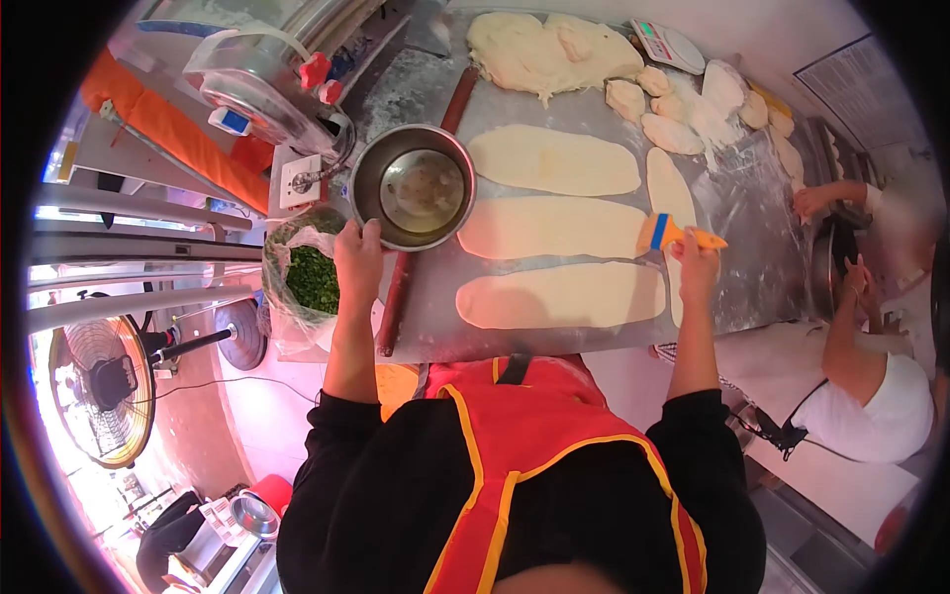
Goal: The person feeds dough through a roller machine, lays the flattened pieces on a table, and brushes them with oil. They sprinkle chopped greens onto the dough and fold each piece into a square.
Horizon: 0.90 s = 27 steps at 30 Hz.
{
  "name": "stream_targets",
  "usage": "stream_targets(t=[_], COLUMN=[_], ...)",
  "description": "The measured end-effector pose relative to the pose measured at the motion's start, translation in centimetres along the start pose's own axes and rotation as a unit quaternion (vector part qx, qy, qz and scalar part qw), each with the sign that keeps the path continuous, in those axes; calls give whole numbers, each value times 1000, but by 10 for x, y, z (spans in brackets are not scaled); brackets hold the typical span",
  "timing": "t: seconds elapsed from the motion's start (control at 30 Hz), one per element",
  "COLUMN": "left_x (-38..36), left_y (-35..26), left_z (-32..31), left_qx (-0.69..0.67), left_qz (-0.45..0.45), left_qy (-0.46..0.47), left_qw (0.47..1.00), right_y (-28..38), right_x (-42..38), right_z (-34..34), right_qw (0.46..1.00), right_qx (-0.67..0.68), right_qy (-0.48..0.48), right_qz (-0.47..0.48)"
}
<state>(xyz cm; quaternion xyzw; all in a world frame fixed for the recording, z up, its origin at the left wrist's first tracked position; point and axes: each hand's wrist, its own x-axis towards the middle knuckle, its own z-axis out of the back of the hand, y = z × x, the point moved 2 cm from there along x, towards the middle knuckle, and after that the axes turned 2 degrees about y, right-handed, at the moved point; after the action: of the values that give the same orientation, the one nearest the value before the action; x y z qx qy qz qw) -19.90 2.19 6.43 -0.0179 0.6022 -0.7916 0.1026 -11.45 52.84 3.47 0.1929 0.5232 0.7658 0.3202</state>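
Observation:
My left hand (357, 247) grips the near rim of a metal pot (424, 185) with a little liquid in its bottom. In my right hand (696, 253) is a pastry brush (683, 236) with an orange handle and a blue band. Its bristles meet the right end of the middle dough strip (554, 227). Another flattened dough strip (554, 158) lies beyond it, and a third strip (561, 295) lies nearer to me. One more narrow strip (672, 198) runs crosswise on the right, partly hidden by the brush and my hand.
A rolling pin (394, 303) lies partly under the pot. Left of it sits a bag of chopped greens (313, 280). Farther back are a large dough mass (549, 51), several dough pieces and a scale (668, 47). Another person's hands (856, 282) work at the right.

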Motion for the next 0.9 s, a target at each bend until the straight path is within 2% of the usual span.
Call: stream_targets(t=[0.07,0.13,0.2,0.23,0.27,0.3,0.37,0.4,0.43,0.53,0.63,0.67,0.7,0.77,0.8,0.83,0.9], left_x=[-4,-9,-10,-10,-15,-22,-32,-35,-38,-46,-49,-49,-49,-49,-49,-48,-46], left_y=[-5,-9,5,10,6,-3,-11,-11,-12,-20,-20,-19,-18,-13,-12,-11,-9], left_z=[3,9,23,29,31,33,39,45,50,60,64,64,64,63,63,62,60], left_qx=[-22,-50,35,78,41,3,-44,-53,-63,-93,-98,-101,-94,-84,-87,-89,-94], left_qz=[3,21,2,-8,0,7,24,34,45,58,53,52,55,63,61,60,56], left_qy=[-4,-10,-9,-9,-6,-3,3,4,4,-6,4,6,5,-2,-2,-2,0], left_qw=[1000,998,999,997,999,1000,999,998,997,994,994,994,994,994,994,994,994], right_y=[16,44,48,50,54,64,89,89,96,120,54,51,38,-3,-11,-15,-11], right_x=[-8,-28,-41,-54,-69,-89,-135,-150,-163,-171,-121,-105,-87,-42,-30,-18,-8], right_z=[-32,-67,-96,-115,-137,-161,-201,-215,-226,-231,-230,-210,-182,-115,-81,-50,-10], right_qw=[970,931,873,872,871,844,820,830,854,912,958,951,958,969,966,972,977], right_qx=[-192,-336,-435,-416,-398,-418,-418,-308,-224,-115,38,157,147,109,188,170,164], right_qy=[-14,42,50,67,84,137,221,176,180,309,267,265,237,200,137,65,13], right_qz=[149,134,217,247,276,308,322,430,433,245,98,-2,-69,-94,-117,-147,-137])
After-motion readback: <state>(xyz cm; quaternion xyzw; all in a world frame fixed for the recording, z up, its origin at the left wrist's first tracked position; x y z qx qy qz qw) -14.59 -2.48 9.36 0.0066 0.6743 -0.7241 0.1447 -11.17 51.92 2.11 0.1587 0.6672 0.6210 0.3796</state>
